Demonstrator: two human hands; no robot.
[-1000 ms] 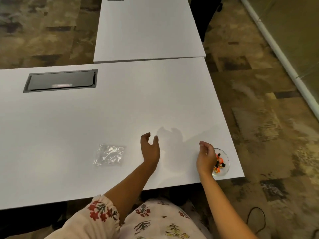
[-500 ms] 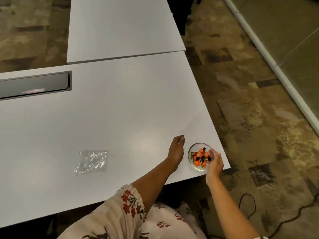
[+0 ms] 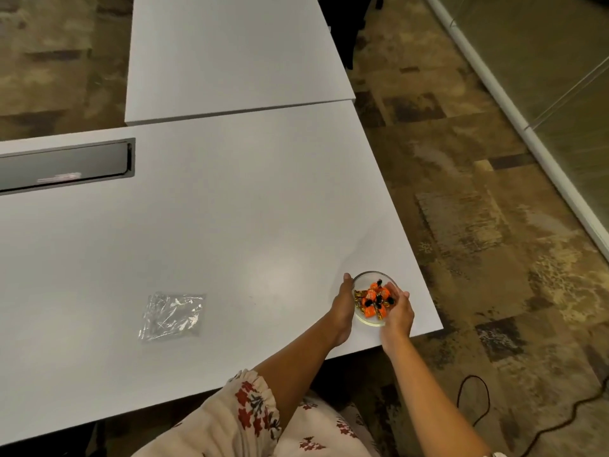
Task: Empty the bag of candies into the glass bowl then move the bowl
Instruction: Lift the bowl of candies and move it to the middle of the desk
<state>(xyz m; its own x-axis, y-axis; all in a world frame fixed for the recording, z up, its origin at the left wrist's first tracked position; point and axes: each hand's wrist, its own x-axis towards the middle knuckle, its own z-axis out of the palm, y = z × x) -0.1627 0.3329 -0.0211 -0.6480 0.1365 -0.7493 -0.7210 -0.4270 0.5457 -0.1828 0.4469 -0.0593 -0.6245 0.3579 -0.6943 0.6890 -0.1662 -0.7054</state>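
A small glass bowl (image 3: pixel 366 276) holding orange, black and gold wrapped candies (image 3: pixel 373 297) stands near the white table's front right corner. My left hand (image 3: pixel 342 303) cups the bowl's left side and my right hand (image 3: pixel 397 312) cups its right side, so both hands grip it. The clear plastic bag (image 3: pixel 172 315) lies flat and empty-looking on the table, well to the left of the bowl.
The white table (image 3: pixel 230 209) ends just right of the bowl. A grey cable hatch (image 3: pixel 62 166) is set into it at the far left. A second white table (image 3: pixel 227 51) adjoins behind. A black cable (image 3: pixel 514 420) runs over the patterned carpet.
My left hand has crossed rightward from the table's middle to the bowl's left side. My right hand has shifted round to the bowl's right side. Both now clasp it.
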